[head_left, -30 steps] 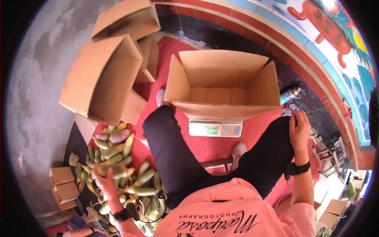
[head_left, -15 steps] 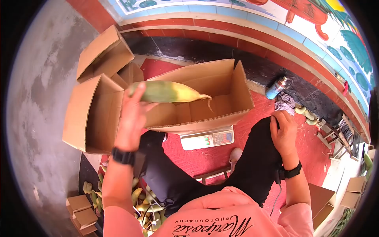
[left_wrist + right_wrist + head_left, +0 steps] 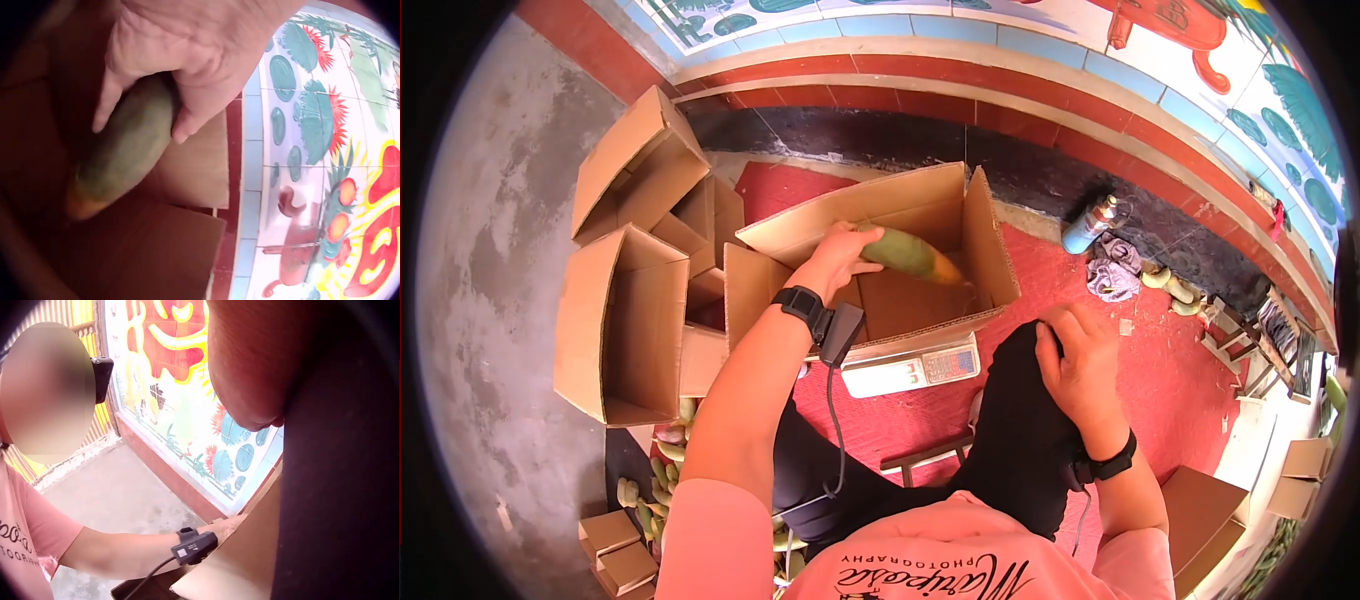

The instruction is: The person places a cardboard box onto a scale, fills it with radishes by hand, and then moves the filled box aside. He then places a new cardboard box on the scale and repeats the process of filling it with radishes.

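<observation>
My left hand (image 3: 836,262) reaches into an open cardboard box (image 3: 992,245) and grips a green radish (image 3: 914,256) by its thick end. In the left wrist view the radish (image 3: 128,137) slants down, its orange-yellow tip pointing into the box, thumb and fingers on either side of it. Under the box is a white scale (image 3: 912,372) with a display and keypad. My right hand (image 3: 1084,365) rests on the knee with relaxed fingers. The dark trouser leg (image 3: 340,456) fills much of the right wrist view.
More open cardboard boxes (image 3: 615,320) stand at the left beside a wall. Several radishes (image 3: 662,470) lie on the floor at lower left, partly hidden by my arm. A blue flask (image 3: 1086,228) and crumpled cloth (image 3: 1113,270) sit at the right by the tiled wall.
My left hand picked a radish from the pile at left, carried it over the box, then lowered it inside. The right hand stays on the knee. The head view has shifted.
</observation>
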The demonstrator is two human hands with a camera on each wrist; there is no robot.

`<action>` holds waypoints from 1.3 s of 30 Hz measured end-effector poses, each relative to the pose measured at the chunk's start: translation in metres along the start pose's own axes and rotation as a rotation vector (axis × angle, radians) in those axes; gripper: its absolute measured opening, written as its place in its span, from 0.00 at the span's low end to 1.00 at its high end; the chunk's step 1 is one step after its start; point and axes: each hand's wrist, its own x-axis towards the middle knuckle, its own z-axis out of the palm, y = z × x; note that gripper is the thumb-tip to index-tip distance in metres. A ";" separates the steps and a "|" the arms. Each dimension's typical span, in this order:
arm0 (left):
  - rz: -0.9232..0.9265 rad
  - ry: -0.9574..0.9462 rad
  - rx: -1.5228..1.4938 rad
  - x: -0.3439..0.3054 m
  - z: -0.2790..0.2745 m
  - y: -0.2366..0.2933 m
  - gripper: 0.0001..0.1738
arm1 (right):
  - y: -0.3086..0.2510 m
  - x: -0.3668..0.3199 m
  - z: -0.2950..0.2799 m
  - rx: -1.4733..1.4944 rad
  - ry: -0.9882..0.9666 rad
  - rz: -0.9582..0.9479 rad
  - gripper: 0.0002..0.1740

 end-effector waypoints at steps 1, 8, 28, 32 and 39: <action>-0.011 0.087 0.139 0.009 -0.010 -0.009 0.25 | -0.001 0.001 0.001 0.006 -0.004 -0.010 0.06; -0.009 0.074 0.590 -0.058 -0.025 0.037 0.22 | -0.003 0.003 0.006 0.032 -0.017 0.009 0.07; -0.296 0.576 1.208 -0.393 -0.360 -0.429 0.17 | 0.008 -0.016 -0.003 -0.161 -0.087 0.016 0.05; -0.676 0.638 0.746 -0.417 -0.266 -0.444 0.23 | 0.020 -0.021 -0.006 -0.240 -0.082 -0.020 0.05; -0.897 0.668 0.963 -0.436 -0.244 -0.487 0.32 | 0.018 -0.021 -0.010 -0.314 -0.109 -0.051 0.06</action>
